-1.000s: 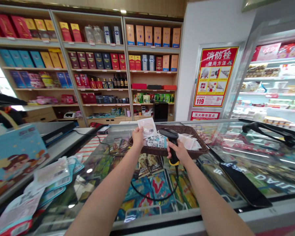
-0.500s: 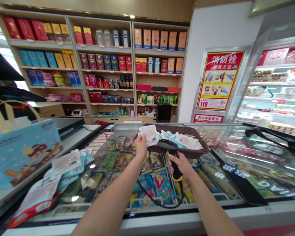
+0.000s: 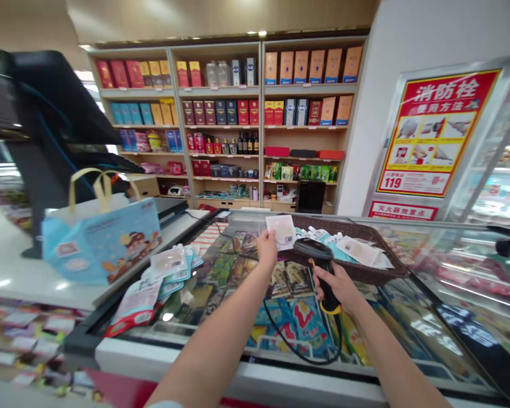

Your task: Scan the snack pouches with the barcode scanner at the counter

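1. Shop shelves (image 3: 300, 136) of boxed goods and bottles line the back wall, with a red-and-yellow poster (image 3: 440, 133) to their right; in front stands a glass-topped freezer (image 3: 187, 360).
2. Left hand (image 3: 267, 249) pinches a small, pale, flat packet (image 3: 281, 231) by its lower left edge; the packet stands up above and to the right of the fingers, before the left end of a brown wicker basket (image 3: 378, 276).
3. Right hand (image 3: 338, 286) grips the handle of a black-and-yellow scanner (image 3: 312, 249), its head just below and right of the packet.
4. More packets (image 3: 359, 249) lie in the basket.
5. Further left, pouches (image 3: 170, 266) lie piled near a blue bag (image 3: 102, 243).
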{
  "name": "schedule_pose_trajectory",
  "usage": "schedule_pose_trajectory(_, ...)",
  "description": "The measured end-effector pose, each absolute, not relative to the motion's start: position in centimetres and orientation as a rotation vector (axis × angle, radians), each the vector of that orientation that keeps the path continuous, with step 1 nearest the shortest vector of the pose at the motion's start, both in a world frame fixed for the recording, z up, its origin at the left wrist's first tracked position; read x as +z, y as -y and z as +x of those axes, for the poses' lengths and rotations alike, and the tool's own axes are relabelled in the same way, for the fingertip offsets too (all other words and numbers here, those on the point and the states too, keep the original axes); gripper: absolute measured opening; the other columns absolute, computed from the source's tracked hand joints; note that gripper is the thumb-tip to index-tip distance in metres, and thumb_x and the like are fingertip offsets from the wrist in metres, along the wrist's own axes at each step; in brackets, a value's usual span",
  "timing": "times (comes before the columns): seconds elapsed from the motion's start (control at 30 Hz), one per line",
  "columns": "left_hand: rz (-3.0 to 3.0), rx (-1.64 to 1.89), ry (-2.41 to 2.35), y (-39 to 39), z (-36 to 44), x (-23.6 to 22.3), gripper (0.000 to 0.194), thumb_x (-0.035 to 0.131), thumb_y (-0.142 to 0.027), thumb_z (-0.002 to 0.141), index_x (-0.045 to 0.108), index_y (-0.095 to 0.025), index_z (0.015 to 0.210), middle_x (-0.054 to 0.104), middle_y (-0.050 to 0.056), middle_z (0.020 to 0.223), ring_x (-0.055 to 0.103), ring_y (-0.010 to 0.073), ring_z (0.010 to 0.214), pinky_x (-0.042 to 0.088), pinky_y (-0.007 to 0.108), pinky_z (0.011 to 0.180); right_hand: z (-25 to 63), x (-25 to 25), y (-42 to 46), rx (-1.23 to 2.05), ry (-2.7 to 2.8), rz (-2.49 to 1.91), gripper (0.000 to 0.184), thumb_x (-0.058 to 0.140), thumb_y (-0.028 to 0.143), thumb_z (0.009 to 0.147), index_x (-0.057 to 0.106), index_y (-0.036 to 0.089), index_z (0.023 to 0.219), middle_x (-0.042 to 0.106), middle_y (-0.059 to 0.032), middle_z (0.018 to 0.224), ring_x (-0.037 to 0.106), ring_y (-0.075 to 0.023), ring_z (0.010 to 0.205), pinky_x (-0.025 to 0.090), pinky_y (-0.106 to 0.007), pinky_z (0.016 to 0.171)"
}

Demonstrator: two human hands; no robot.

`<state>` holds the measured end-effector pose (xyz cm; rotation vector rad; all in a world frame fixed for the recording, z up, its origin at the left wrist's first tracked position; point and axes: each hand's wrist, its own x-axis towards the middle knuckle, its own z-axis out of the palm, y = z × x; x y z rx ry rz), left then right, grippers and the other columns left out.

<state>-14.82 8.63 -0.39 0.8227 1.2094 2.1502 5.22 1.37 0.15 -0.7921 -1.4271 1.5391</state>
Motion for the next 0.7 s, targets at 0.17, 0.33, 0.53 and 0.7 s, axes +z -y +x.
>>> schedule_pose_trajectory(0.17, 0.796, 2.230, -1.296, -5.0, -21.2, -0.2, 0.018, 0.065, -0.030, 0.068, 0.067, -0.013, 0.075, 0.064, 0.002, 0.062, 0.060, 0.0168, 0.065, 0.049, 0.026, 0.063, 0.7, 0.9, -0.7, 1.589, 1.533, -0.689, 0.045, 0.072, 0.053, 0.068, 0.052, 0.018, 0.088, 0.055, 0.0064, 0.055, 0.051, -0.0099, 0.037, 0.051, -0.028, 0.041)
schedule_pose_trajectory(0.33, 0.673, 2.321, -1.659, 0.4, -30.1, 0.2, 0.019, 0.062, -0.022, 0.067, 0.068, -0.016, 0.084, 0.068, 0.005, 0.073, 0.063, 0.0202, 0.074, 0.050, 0.030, 0.073, -6.1, 0.9, 0.6, 1.678, 1.609, -0.616, 0.041, 0.070, 0.052, 0.066, 0.046, 0.020, 0.076, 0.054, 0.0076, 0.052, 0.048, -0.0083, 0.033, 0.050, -0.026, 0.038)
schedule_pose_trajectory(0.53, 0.708, 2.215, -2.298, 6.3, -36.8, 0.7, 0.028, 0.054, -0.021, 0.073, 0.069, -0.013, 0.095, 0.070, 0.011, 0.087, 0.064, 0.0260, 0.085, 0.047, 0.038, 0.088, -13.5, 0.8, 2.3, 1.811, 1.752, -0.481, 0.039, 0.070, 0.048, 0.066, 0.045, 0.021, 0.079, 0.054, 0.0093, 0.050, 0.048, -0.0084, 0.032, 0.047, -0.023, 0.034)
schedule_pose_trajectory(0.7, 0.653, 2.165, -2.417, 7.6, -38.6, -0.7, 0.037, 0.056, -0.019, 0.073, 0.068, -0.015, 0.108, 0.071, 0.013, 0.096, 0.063, 0.0312, 0.101, 0.042, 0.045, 0.097, -17.3, 0.6, 3.3, 1.890, 1.817, -0.424, 0.040, 0.071, 0.047, 0.065, 0.044, 0.021, 0.080, 0.053, 0.0102, 0.048, 0.048, -0.0088, 0.031, 0.046, -0.023, 0.033)
